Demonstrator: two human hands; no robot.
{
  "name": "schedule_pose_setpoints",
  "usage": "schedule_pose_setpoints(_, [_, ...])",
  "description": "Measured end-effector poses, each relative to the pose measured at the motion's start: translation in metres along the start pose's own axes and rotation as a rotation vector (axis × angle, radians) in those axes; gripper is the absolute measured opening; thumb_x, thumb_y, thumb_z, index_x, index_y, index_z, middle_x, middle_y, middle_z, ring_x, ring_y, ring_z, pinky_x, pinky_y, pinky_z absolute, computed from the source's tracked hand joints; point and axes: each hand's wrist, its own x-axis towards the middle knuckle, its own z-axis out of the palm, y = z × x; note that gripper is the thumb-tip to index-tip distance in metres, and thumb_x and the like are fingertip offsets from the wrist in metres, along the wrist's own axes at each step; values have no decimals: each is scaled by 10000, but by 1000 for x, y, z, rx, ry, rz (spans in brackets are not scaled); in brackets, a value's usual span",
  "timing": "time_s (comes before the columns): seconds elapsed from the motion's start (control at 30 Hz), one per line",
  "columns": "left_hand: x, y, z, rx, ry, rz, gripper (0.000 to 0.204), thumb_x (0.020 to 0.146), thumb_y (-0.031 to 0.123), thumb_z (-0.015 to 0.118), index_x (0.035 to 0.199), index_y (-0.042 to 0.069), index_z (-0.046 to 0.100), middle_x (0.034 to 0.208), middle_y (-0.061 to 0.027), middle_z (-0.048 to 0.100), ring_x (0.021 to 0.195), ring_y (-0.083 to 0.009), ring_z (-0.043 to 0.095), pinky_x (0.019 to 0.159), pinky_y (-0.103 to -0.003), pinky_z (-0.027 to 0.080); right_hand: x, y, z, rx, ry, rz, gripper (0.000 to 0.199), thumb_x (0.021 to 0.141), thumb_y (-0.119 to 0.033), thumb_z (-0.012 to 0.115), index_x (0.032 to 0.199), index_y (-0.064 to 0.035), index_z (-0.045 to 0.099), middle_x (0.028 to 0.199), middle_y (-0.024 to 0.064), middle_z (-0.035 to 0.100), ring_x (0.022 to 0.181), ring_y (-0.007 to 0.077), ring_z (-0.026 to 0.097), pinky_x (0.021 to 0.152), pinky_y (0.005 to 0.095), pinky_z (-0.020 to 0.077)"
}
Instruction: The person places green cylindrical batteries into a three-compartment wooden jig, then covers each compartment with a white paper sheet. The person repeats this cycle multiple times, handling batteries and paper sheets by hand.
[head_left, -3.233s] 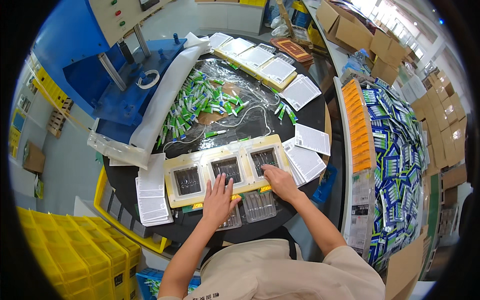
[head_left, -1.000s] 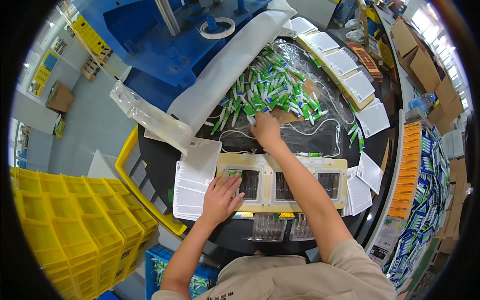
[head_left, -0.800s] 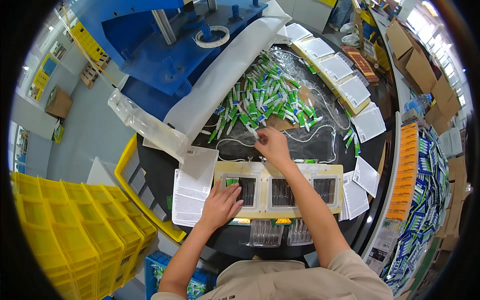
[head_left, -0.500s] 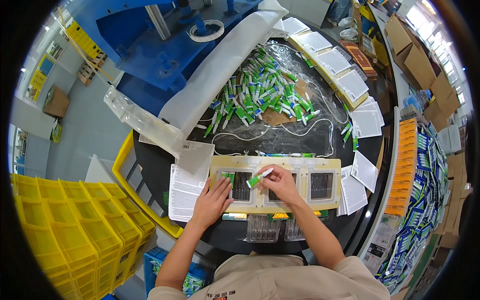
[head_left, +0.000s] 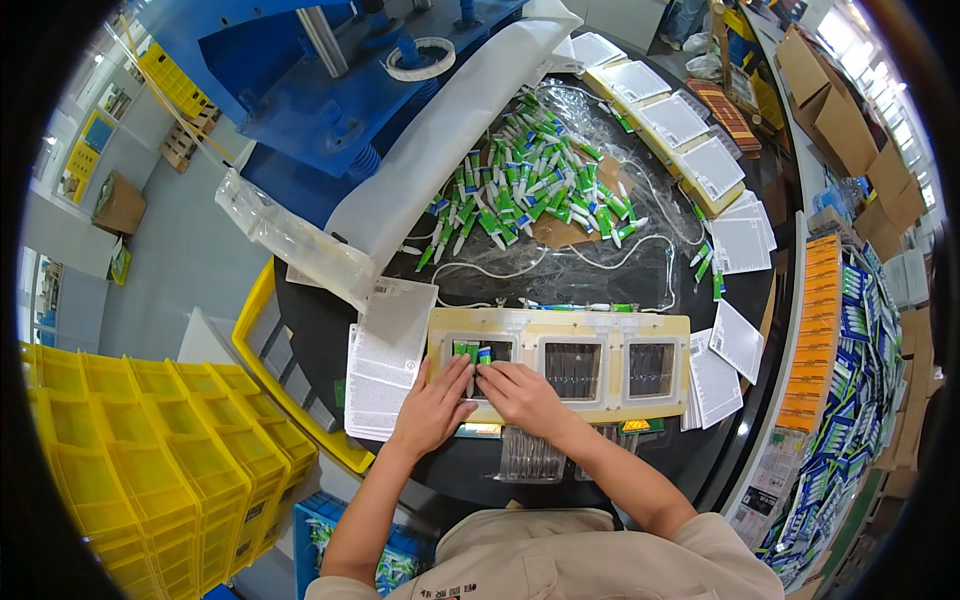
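Cream three-pocket jig point(head_left: 560, 325) on black round table point(head_left: 320, 320), left hand point(head_left: 432, 405) and right hand point(head_left: 520, 392) with fingers pressed together on small green tubes point(head_left: 468, 352) in leftmost pocket, loose tube pile point(head_left: 530, 185) behind, paper sheets point(head_left: 378, 360) beside, yellow crates point(head_left: 130, 450) left, exact grip hidden by fingers

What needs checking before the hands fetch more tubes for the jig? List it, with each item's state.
1. Green-and-white tubes seated in the left pocket of the beige three-pocket jig: cannot tell, fingers cover part of it.
2. Left hand and right hand at that left pocket: ok, both rest on it.
3. Middle pocket and right pocket free to load: ok, no tubes show in them.
4. Supply pile of loose green-and-white tubes on the clear plastic sheet beyond the jig: ok, plenty there.
5. Stack of white printed leaflets beside the left hand: ok, lying flat.
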Motion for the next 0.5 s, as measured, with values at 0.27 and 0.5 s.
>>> schedule_pose_setpoints(0.27, [-3,1,-2,63,-20,7,566,982,345,620,1456,54,516,1540,-79,494,1450,-237,432,1236,-559,209,7,10,-1,264,124,237,331,792,-36,626,1112,32,678,1145,165,679,1083,342,658,914,397,563])
schedule_pose_setpoints(0.5, [3,-1,-3,93,-55,41,511,985,334,616,1405,48,565,1538,-63,496,1465,-229,406,1232,-553,221,20,9,-12,77,-179,-138,128,796,-133,651,862,-24,670,987,73,612,955,214,613,719,331,511])
